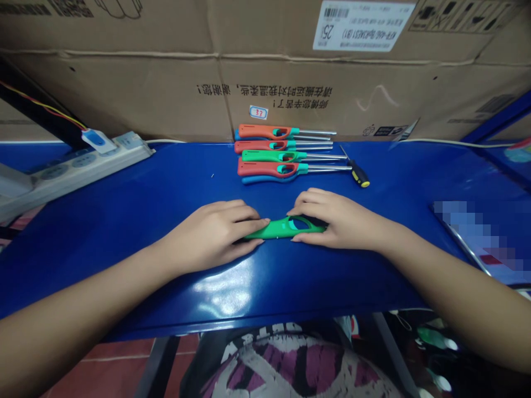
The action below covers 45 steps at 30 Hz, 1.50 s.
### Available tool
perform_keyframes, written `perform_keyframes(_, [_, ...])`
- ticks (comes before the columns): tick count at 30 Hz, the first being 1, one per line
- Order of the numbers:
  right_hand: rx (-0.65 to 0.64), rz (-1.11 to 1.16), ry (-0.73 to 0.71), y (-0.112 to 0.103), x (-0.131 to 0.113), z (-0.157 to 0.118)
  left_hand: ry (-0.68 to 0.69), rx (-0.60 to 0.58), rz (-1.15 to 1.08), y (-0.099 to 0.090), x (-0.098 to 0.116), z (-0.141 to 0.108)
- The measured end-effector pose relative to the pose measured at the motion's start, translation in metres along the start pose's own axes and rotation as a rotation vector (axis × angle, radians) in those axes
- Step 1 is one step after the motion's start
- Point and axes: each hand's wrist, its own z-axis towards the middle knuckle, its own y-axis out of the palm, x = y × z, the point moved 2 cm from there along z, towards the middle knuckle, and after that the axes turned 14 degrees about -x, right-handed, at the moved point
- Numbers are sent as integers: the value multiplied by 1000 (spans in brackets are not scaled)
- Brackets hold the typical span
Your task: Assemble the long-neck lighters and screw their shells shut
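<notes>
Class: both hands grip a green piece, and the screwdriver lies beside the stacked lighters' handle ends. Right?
No: the head view shows the screwdriver beside the metal tips of the lighters. The left hand and right hand do grip the green piece.

Power strip [102,166] set at left of desk [186,182], plug [98,141] inserted; carton [145,94] stood behind, label [363,25] stuck on; device [483,243] laid at right.

Your L hand [226,229] & R hand [334,218] at opp. ends of lighter [276,229]; behind it on table [136,215], lighter pile [267,167] w/ screwdriver [359,174] to its R; power strip [83,161] back L; carton [166,94] rearmost.
</notes>
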Motion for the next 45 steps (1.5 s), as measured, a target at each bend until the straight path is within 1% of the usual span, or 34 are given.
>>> perform_keyframes(3, [-6, -118, 15, 0, 0, 0, 0, 29, 91, 3, 4, 0])
perform_keyframes(5, [-6, -209, -2, 0, 0, -1, -12, 64, 129, 6, 6, 1])
perform_keyframes(8, [16, -284, -49, 0, 1, -2, -35, 105, 45, 10, 5, 1])
perform_keyframes(11, [41, -275, -64, 0, -2, -3, -36, 135, -70, 12, 4, 1])
perform_keyframes(15, [46, -281, -22, 0, -7, -3, -32, 156, -132, 11, 6, 1])
perform_keyframes(18, [63, -269, 33, -3, -5, -3, -74, 132, -154, 10, 6, 2])
perform_keyframes(21, [67, -232, 92, -7, -1, -5, -157, 87, -217, 9, 1, 3])
perform_keyframes(23, [27, -217, 163, -9, 0, -5, -220, 68, -288, 10, -3, 4])
perform_keyframes(25, [-46, -218, 250, -8, 0, -5, -260, 54, -329, 11, -6, 4])
perform_keyframes(27, [-118, -217, 312, -7, -2, -3, -267, 38, -310, 12, -7, 5])
perform_keyframes(29, [-154, -202, 331, -6, -3, -2, -254, 26, -251, 13, -7, 5])
perform_keyframes(31, [-160, -149, 295, -7, -4, -1, -227, 29, -193, 14, -6, 4])
perform_keyframes(34, [-157, -22, 146, -7, -6, -1, -189, 44, -128, 13, -4, 2])
perform_keyframes(37, [-121, 13, 23, -4, -9, -1, -146, 57, -110, 13, -2, 0])
perform_keyframes(41, [-85, 31, 0, 3, -12, 1, -108, 59, -122, 14, 3, 1])
perform_keyframes(45, [-95, 49, 31, -3, -11, 0, -109, 38, -70, 15, 1, 1])
